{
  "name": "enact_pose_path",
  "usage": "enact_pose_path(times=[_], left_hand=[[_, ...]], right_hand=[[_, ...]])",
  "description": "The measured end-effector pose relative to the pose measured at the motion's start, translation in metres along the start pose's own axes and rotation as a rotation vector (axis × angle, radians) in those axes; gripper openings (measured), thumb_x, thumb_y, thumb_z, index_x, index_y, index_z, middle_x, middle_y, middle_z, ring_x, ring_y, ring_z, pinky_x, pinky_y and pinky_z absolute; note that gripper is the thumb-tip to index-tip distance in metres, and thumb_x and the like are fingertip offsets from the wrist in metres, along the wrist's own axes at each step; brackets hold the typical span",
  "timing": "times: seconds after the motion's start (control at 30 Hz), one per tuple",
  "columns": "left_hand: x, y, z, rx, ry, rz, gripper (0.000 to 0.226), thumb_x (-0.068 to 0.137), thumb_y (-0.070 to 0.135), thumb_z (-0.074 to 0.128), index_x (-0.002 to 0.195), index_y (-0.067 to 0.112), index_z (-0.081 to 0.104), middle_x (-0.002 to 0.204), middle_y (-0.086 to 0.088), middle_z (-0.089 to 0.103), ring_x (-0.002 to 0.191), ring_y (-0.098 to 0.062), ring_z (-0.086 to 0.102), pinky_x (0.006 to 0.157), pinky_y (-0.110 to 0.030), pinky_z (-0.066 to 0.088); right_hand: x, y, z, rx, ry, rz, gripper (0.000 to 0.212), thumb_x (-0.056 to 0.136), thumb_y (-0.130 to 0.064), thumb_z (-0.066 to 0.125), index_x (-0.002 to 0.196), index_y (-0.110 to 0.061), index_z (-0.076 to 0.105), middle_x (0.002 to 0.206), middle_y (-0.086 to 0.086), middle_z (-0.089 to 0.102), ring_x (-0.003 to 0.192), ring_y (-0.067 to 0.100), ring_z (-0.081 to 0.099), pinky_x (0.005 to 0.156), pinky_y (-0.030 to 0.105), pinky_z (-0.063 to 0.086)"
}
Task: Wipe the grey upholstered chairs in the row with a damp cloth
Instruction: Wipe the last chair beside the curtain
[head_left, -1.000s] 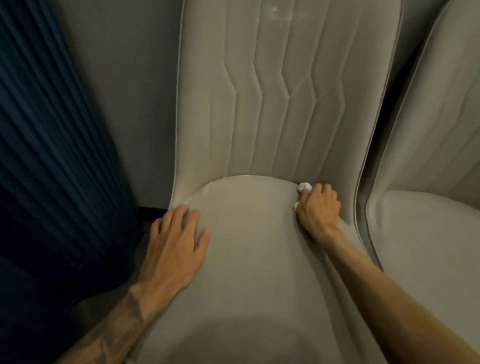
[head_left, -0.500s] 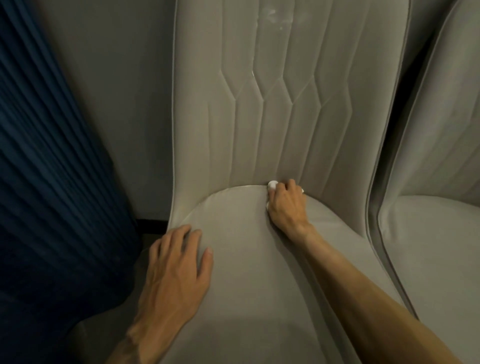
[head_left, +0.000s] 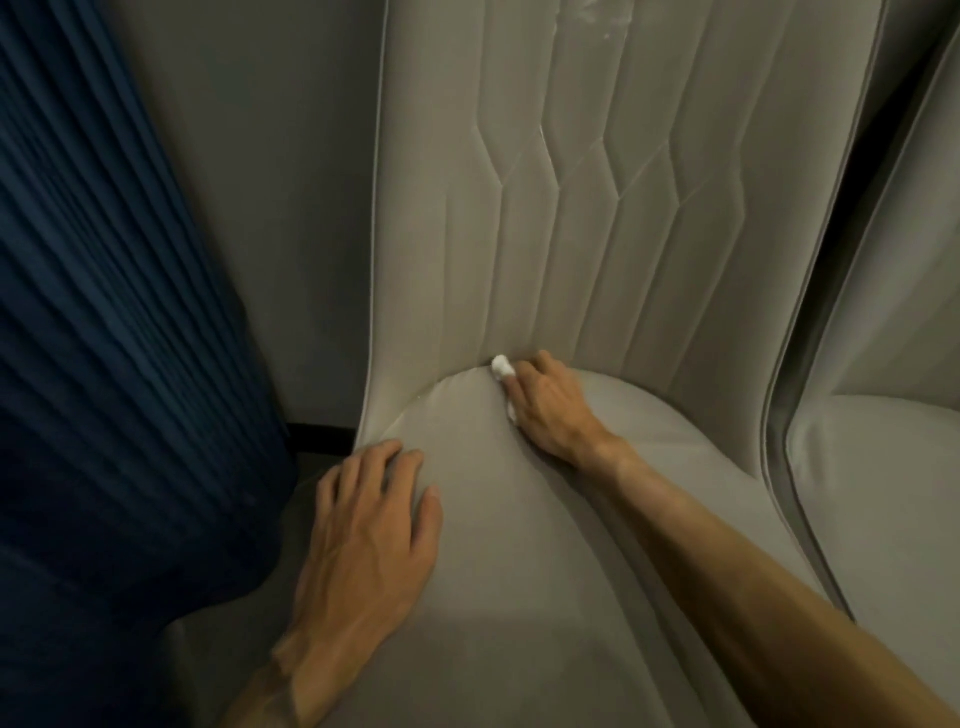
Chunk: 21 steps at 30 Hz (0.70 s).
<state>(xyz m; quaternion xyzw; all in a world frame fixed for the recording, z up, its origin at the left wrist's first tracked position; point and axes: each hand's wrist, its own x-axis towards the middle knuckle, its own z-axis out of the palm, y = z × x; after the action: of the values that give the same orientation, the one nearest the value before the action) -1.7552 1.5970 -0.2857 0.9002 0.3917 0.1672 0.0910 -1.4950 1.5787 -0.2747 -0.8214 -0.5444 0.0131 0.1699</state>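
Note:
A grey upholstered chair (head_left: 597, 234) with a quilted backrest fills the middle of the view. My right hand (head_left: 550, 410) grips a small white cloth (head_left: 502, 367) and presses it into the seam where the backrest meets the seat. Only a bit of the cloth shows past my fingers. My left hand (head_left: 363, 540) rests flat on the left front part of the seat, fingers spread. A second grey chair (head_left: 883, 467) stands close on the right.
A dark blue pleated curtain (head_left: 104, 338) hangs at the left, close to the chair. A grey wall (head_left: 270, 182) is behind the chairs, with a dark skirting strip (head_left: 319, 436) at its foot. A narrow gap separates the two chairs.
My right hand has slid the cloth leftward along the seat-back seam, from the right side towards the middle. My left hand stayed on the seat's left edge.

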Motion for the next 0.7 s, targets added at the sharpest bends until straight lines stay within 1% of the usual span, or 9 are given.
enact_pose_path(times=[0.1,0.23,0.33,0.4,0.47,0.53,0.6,0.67,0.7], left_hand=[[-0.002,-0.004,0.001,-0.02,0.005,0.007,0.049,0.1,0.043,0.034,0.134,0.021,0.061,0.139,-0.001,0.056,0.127,-0.025,0.052,0.11,-0.045,0.038],[0.0,-0.002,0.005,-0.026,0.06,-0.001,0.045,0.099,0.042,0.037,0.129,0.02,0.063,0.135,-0.003,0.058,0.122,-0.027,0.055,0.106,-0.046,0.039],[0.002,-0.002,0.008,-0.006,0.052,-0.003,0.042,0.098,0.04,0.042,0.128,0.019,0.064,0.135,-0.004,0.059,0.121,-0.029,0.057,0.106,-0.048,0.04],[0.001,-0.002,0.007,-0.009,0.05,-0.01,0.042,0.098,0.039,0.043,0.129,0.02,0.064,0.136,-0.003,0.059,0.122,-0.027,0.056,0.107,-0.048,0.04],[0.0,-0.003,0.005,-0.019,0.045,-0.009,0.043,0.097,0.039,0.043,0.13,0.021,0.064,0.136,-0.001,0.059,0.123,-0.025,0.056,0.108,-0.046,0.04],[0.0,-0.004,0.005,-0.026,0.051,0.002,0.043,0.097,0.038,0.041,0.129,0.021,0.064,0.136,0.0,0.058,0.124,-0.024,0.056,0.107,-0.045,0.04],[0.001,-0.002,0.005,-0.031,0.061,0.005,0.043,0.097,0.038,0.04,0.129,0.021,0.064,0.135,0.001,0.058,0.123,-0.024,0.056,0.106,-0.046,0.04],[0.002,-0.003,0.006,-0.03,0.069,-0.003,0.041,0.096,0.037,0.043,0.128,0.021,0.064,0.134,-0.001,0.059,0.121,-0.025,0.057,0.105,-0.047,0.041],[0.003,-0.002,0.007,-0.029,0.073,-0.002,0.04,0.096,0.036,0.044,0.127,0.02,0.064,0.134,-0.001,0.059,0.121,-0.026,0.057,0.105,-0.047,0.041]], right_hand=[[-0.007,0.017,-0.012,0.013,-0.007,-0.003,0.035,0.109,-0.032,0.035,0.119,-0.012,0.062,0.112,0.015,0.057,0.109,0.037,0.054,0.101,0.045,0.041],[-0.012,0.038,-0.022,-0.013,0.081,0.098,0.034,0.108,-0.027,0.038,0.124,-0.008,0.062,0.118,0.016,0.058,0.115,0.037,0.053,0.102,0.046,0.04],[0.004,-0.004,-0.002,-0.057,0.017,-0.026,0.03,0.102,-0.014,0.047,0.127,-0.003,0.059,0.118,0.021,0.058,0.113,0.041,0.051,0.1,0.049,0.038],[0.012,-0.03,0.009,-0.049,-0.042,-0.131,0.028,0.105,-0.019,0.042,0.121,-0.004,0.061,0.119,0.02,0.058,0.111,0.04,0.053,0.1,0.049,0.039],[0.015,-0.031,0.005,-0.023,-0.074,-0.182,0.034,0.109,-0.026,0.035,0.117,-0.005,0.061,0.122,0.017,0.057,0.113,0.038,0.054,0.103,0.047,0.04],[0.012,-0.016,-0.003,0.008,-0.08,-0.149,0.037,0.109,-0.029,0.034,0.119,-0.005,0.06,0.123,0.015,0.056,0.116,0.035,0.054,0.105,0.044,0.04],[0.009,-0.002,-0.007,-0.014,-0.02,-0.078,0.036,0.109,-0.028,0.034,0.118,-0.006,0.061,0.12,0.015,0.056,0.116,0.035,0.054,0.104,0.045,0.04],[0.011,-0.02,0.0,-0.02,0.006,-0.071,0.03,0.108,-0.023,0.037,0.115,-0.005,0.061,0.117,0.018,0.056,0.112,0.039,0.054,0.101,0.049,0.04],[0.011,-0.035,0.007,-0.008,-0.011,-0.119,0.026,0.107,-0.02,0.04,0.112,-0.004,0.061,0.114,0.02,0.057,0.108,0.041,0.054,0.099,0.05,0.04]])
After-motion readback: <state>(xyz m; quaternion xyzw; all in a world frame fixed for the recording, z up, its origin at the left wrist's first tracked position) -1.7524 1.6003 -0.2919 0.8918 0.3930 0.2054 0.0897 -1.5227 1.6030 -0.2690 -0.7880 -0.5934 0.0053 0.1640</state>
